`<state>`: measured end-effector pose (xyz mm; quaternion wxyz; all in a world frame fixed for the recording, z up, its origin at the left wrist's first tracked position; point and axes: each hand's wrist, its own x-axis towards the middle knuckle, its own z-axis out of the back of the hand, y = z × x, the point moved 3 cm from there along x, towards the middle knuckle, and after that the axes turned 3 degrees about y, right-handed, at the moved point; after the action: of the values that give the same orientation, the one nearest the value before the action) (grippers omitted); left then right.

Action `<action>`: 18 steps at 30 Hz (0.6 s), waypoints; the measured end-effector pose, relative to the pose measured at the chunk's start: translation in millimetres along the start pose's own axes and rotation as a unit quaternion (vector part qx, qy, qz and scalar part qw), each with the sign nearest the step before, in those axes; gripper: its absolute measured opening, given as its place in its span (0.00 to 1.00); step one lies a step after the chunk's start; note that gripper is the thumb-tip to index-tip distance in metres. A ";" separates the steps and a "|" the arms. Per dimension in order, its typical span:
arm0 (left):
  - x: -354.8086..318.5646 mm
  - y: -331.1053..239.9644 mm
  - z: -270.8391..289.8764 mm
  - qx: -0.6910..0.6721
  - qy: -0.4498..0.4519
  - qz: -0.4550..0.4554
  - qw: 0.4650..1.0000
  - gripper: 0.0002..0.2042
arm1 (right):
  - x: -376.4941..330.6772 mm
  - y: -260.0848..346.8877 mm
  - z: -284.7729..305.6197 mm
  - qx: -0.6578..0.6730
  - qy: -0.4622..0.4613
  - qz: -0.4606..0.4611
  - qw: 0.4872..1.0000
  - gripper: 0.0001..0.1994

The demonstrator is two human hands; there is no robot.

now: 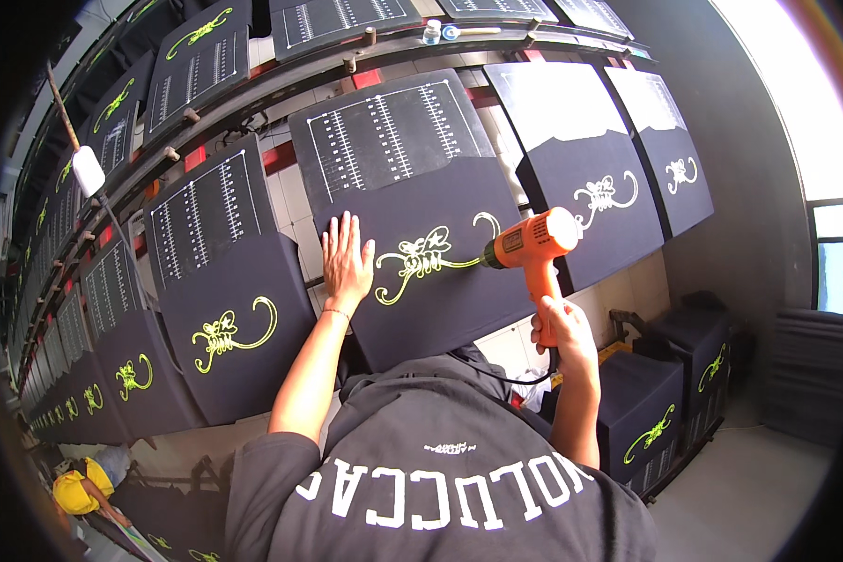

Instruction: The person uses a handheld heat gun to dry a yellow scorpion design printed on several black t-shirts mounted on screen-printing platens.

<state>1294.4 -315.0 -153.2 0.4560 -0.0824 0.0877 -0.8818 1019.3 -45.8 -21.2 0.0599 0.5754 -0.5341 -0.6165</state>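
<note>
The right hand (571,330) gripped the orange heat gun (536,239) over the green print (425,260) while the left hand (348,267) lay open, thumb apart, on the black cloth (450,314) — steady sweeping, never lingering on 1 spot, probably worked best.

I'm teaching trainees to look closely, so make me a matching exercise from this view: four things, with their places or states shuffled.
Things:
1. Heat gun
2. Left hand
3. Small bottle
4. Rounded device

Places or states:
A. On the dark rail near the top of the view
B. White, at the upper left
C. Held in the right hand
D. Palm down on black cloth

Pairs: 1-C, 2-D, 3-A, 4-B
</note>
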 end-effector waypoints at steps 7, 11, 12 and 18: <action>19.3 8.7 -1.0 0.016 0.001 -0.003 1.000 0.29 | -5.9 -6.2 -5.8 -0.013 0.008 0.012 1.000 0.15; 18.3 11.5 -2.8 0.018 0.005 0.000 1.000 0.29 | -4.9 -8.1 -9.9 -0.005 0.030 0.015 0.999 0.15; 17.3 12.5 -3.2 0.020 0.005 0.001 1.000 0.29 | -4.7 -6.5 -12.3 -0.015 0.028 0.021 0.999 0.15; 16.1 7.9 1.7 0.009 0.001 0.004 1.000 0.29 | -4.4 -6.3 -14.6 -0.021 0.047 0.005 0.999 0.15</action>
<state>1291.8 -332.7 -152.3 0.4599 -0.0773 0.0799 -0.8810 1035.5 -48.8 -19.6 0.1000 0.5995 -0.5209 -0.5994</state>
